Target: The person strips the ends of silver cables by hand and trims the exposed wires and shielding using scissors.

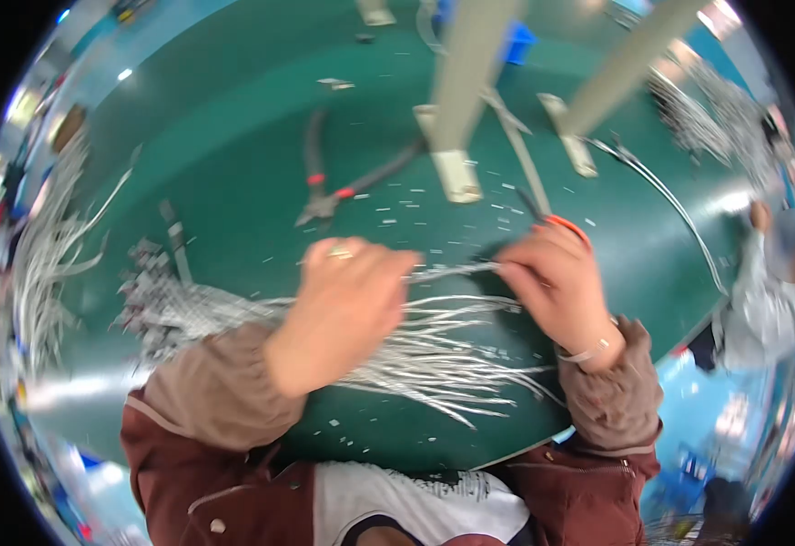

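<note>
A thin grey-white cable (456,271) is stretched between my two hands above the green table. My left hand (347,305) is closed around it, with a ring on one finger. At the cable's other end, my right hand (557,282) pinches it between thumb and finger. An orange-handled tool (568,232) also sits in or against my right hand; its dark tip points away from me, and its kind is partly hidden. Beneath my left hand lies a spread bundle of similar cables (443,364), its dark connector ends (156,291) gathered at the left.
Dark-handled pliers (323,200) lie open beyond my left hand. Pale metal posts (459,136) stand on the table. Small white scraps (397,211) are scattered about. More cables (51,246) lie at the left and far right. Another person (770,291) is at the right edge.
</note>
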Motion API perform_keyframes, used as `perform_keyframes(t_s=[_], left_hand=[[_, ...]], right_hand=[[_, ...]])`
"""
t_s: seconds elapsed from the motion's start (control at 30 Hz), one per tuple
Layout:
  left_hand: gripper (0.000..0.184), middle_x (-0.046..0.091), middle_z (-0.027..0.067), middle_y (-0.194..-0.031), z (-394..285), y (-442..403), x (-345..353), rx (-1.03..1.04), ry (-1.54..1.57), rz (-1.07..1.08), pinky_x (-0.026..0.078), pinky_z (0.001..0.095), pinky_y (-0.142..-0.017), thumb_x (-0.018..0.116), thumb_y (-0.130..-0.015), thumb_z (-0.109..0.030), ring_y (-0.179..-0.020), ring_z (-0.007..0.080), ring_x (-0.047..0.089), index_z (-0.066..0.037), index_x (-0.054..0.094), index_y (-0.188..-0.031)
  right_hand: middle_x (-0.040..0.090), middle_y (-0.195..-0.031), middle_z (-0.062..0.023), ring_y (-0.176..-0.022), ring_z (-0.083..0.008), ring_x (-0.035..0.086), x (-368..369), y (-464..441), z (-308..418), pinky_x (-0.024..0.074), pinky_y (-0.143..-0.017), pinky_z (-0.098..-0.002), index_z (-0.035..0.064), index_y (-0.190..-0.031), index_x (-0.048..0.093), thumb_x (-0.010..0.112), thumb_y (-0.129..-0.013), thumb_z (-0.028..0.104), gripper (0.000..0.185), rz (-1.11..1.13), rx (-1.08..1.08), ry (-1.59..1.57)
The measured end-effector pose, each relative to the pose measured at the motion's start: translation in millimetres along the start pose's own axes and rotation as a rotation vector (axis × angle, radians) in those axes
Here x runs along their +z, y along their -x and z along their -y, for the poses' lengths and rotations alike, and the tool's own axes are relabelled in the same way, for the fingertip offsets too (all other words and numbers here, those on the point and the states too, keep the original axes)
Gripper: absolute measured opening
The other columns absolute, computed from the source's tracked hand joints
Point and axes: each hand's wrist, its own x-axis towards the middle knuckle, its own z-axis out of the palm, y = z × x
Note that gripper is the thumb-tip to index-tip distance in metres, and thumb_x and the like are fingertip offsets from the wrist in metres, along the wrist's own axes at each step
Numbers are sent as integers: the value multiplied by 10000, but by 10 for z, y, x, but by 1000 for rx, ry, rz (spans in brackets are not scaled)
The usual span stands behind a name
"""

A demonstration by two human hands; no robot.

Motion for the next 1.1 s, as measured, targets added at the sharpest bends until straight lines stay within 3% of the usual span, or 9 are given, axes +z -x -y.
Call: perform_keyframes(t_s=[0.07,0.13,0.23,0.57,0.7,0.8,0.9,1.0,1.1], left_hand=[[213,566,34,-814,17,39,-5,34,-19,-66,363,380,-809,664,-754,-97,-840,231,539,-107,603,-959],[143,562,32,-803,74,112,-45,-20,-49,35,367,376,-788,663,-775,-128,-834,230,534,-107,609,-905],[85,558,30,-792,200,281,-162,-108,-19,116,371,370,-762,659,-801,-162,-821,230,529,-104,611,-840],[139,584,92,-693,586,551,-692,-268,137,187,445,369,-672,673,-755,-130,-690,286,574,-44,568,-787],[118,596,120,-766,557,607,-896,-489,26,305,460,383,-620,648,-793,-145,-725,319,581,-62,564,-790],[104,598,119,-813,436,633,-1010,-282,-328,103,459,396,-644,650,-788,-93,-725,326,573,-69,560,-835],[164,574,102,-806,365,631,-1150,-83,-355,-198,456,396,-687,652,-766,-26,-720,304,563,-65,549,-887],[205,525,85,-768,310,668,-1199,-190,-144,-224,430,368,-659,641,-742,11,-725,266,524,-39,565,-926],[194,530,87,-802,468,687,-1089,-329,-67,-59,417,335,-689,602,-740,39,-753,233,514,-36,563,-915]], right_hand=[[607,-753,-77,-722,-268,565,-24,-5,71,446,-726,-370,47,-803,640,698,-730,33,95,-26,4,13],[600,-745,-72,-724,-270,561,-45,22,87,448,-770,-368,43,-813,621,679,-743,10,97,-42,21,-21],[584,-744,-72,-718,-251,537,-32,52,85,435,-739,-352,29,-810,604,656,-772,14,66,-55,32,-41],[514,-776,-99,-703,-221,458,-144,171,119,381,-641,-327,-7,-845,568,573,-887,114,128,-400,-90,-77],[505,-773,-93,-703,-212,446,-151,196,78,373,-635,-326,0,-869,564,561,-906,130,136,-426,-158,-14],[508,-771,-93,-708,-214,447,-144,181,104,375,-638,-325,3,-876,562,561,-908,132,133,-409,-176,-20],[525,-809,-95,-720,-220,459,-170,194,53,388,-650,-335,9,-882,563,561,-904,121,114,-451,-156,-36],[540,-841,-102,-744,-236,489,-98,215,13,402,-685,-344,20,-898,573,557,-887,80,63,-455,-136,-97],[588,-849,-84,-786,-273,540,-99,180,23,415,-715,-383,81,-924,610,631,-805,45,126,-461,-198,-18]])
